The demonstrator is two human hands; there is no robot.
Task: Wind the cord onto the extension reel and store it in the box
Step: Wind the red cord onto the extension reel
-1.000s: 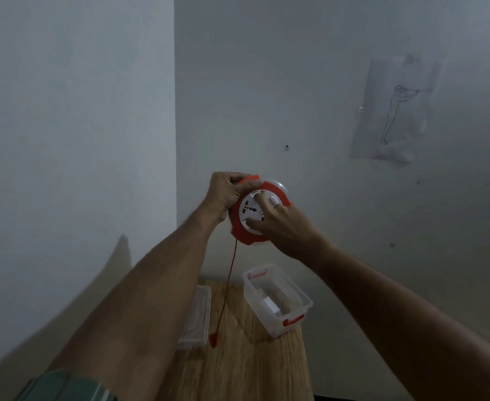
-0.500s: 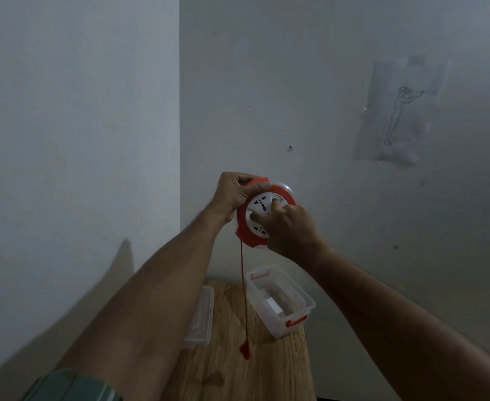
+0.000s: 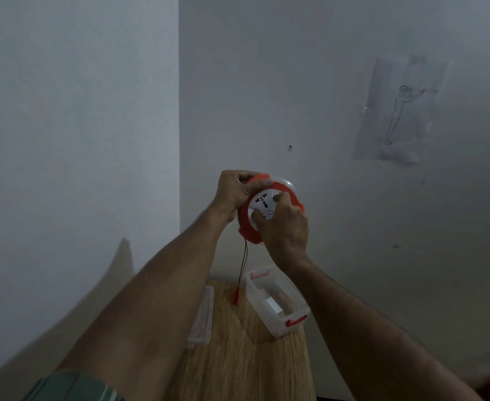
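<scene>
I hold a round orange extension reel (image 3: 248,227) with a white socket face up in front of the wall. My left hand (image 3: 233,192) grips its upper left rim. My right hand (image 3: 285,227) rests on the white centre hub with fingers curled on it. A thin red cord (image 3: 243,261) hangs straight down from the reel's underside and ends in a red plug (image 3: 235,296) just above the table. Below stands the clear plastic box (image 3: 278,322) with red clips, open and apart from the plug.
The box's clear lid (image 3: 202,316) lies flat on the narrow wooden table (image 3: 238,357), left of the box. The table sits in a wall corner. A paper with a line drawing (image 3: 400,111) hangs on the right wall.
The hanging cord has grown shorter and the plug has risen from near the table front to beside the box. My right hand has turned on the hub.
</scene>
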